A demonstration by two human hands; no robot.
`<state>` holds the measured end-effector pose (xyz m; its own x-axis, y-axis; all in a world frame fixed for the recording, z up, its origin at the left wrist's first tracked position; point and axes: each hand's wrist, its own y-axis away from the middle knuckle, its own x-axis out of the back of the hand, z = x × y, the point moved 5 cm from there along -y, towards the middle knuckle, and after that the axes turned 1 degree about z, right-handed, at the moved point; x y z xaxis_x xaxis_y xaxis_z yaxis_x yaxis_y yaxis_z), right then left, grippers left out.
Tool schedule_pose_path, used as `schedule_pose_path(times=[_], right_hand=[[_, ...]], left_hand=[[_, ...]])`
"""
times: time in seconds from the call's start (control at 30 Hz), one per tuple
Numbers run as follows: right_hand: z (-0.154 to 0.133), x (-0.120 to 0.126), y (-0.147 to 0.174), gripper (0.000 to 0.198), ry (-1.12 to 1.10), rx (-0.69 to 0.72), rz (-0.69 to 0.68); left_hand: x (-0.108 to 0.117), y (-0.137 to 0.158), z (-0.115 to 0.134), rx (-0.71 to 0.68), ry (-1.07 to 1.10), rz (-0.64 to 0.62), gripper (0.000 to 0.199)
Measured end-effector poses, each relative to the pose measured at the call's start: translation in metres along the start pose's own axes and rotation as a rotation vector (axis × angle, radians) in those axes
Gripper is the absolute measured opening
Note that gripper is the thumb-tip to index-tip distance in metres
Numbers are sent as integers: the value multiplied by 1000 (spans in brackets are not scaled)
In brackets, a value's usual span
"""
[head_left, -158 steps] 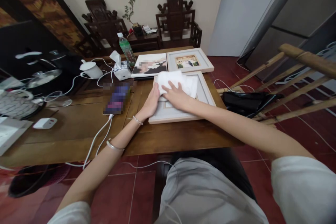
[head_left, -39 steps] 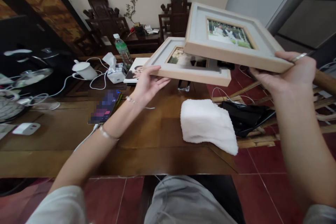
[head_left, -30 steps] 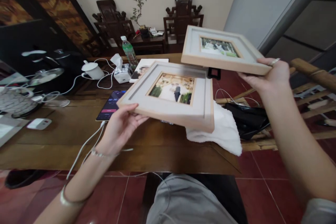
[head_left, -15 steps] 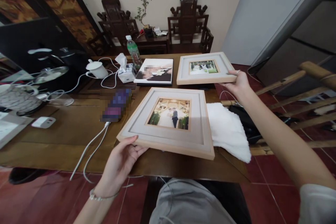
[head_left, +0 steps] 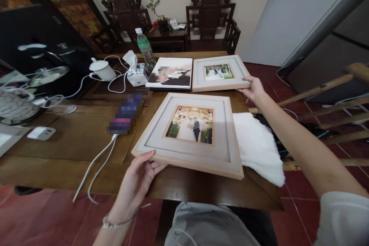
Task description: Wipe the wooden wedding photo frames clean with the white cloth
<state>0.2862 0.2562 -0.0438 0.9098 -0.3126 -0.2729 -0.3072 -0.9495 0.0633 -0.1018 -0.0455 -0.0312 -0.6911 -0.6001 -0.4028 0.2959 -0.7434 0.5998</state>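
My left hand (head_left: pixel 144 173) grips the near left corner of a light wood picture frame (head_left: pixel 190 157), thumb on top and fingers beneath. That frame holds a wedding photo (head_left: pixel 190 125) inside a pale mat, and its near edge is tilted up off the table. Farther back, my right hand (head_left: pixel 252 89) pinches the right corner of a second picture frame (head_left: pixel 219 84) with a smaller photo. This one lies low over the table's far side, beside a photo album (head_left: pixel 170 72). A white cloth (head_left: pixel 256 146) is just right of the nearer frame.
A phone (head_left: pixel 125 114) with a white charging cable (head_left: pixel 99 165) lies left of the nearer frame. Behind it are a tissue box (head_left: pixel 137 75), a green-labelled bottle (head_left: pixel 145 48) and a lidded white cup (head_left: pixel 103 70). Wooden chair rails (head_left: pixel 325 84) stand to the right.
The farther picture frame has come down and slightly left, close beside the album, with my right hand still on it. My left hand keeps its hold on the nearer frame. The view has shifted a little.
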Motion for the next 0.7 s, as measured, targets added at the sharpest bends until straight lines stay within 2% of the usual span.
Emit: schedule_pose_path(times=[0.13,0.23,0.3,0.37,0.43,0.5,0.57,0.63,0.7], right_hand=[[7,-3,-4,21,-27,-127,51],[6,-6,-7,21,53,-127,57],[-2,-2,-5,19,179,-36,104],[-18,6,8,19,364,144,175],[-40,15,38,20,562,353,196],[-61,24,84,15,741,492,119],[-75,35,138,12,937,497,-8],[-83,51,191,27,1094,438,-69],[-82,68,234,35,1148,337,-74]], left_hand=[[5,-2,-1,37,-17,-39,48],[7,-6,-1,79,-29,-106,34],[7,-9,2,69,-37,-140,25],[9,-11,5,41,-49,-145,20],[12,-11,8,0,-50,-114,18],[16,-10,12,-41,-38,-75,22],[19,-8,15,-69,-14,-54,29],[22,-7,17,-87,8,-47,35],[23,-8,18,-99,19,-47,36]])
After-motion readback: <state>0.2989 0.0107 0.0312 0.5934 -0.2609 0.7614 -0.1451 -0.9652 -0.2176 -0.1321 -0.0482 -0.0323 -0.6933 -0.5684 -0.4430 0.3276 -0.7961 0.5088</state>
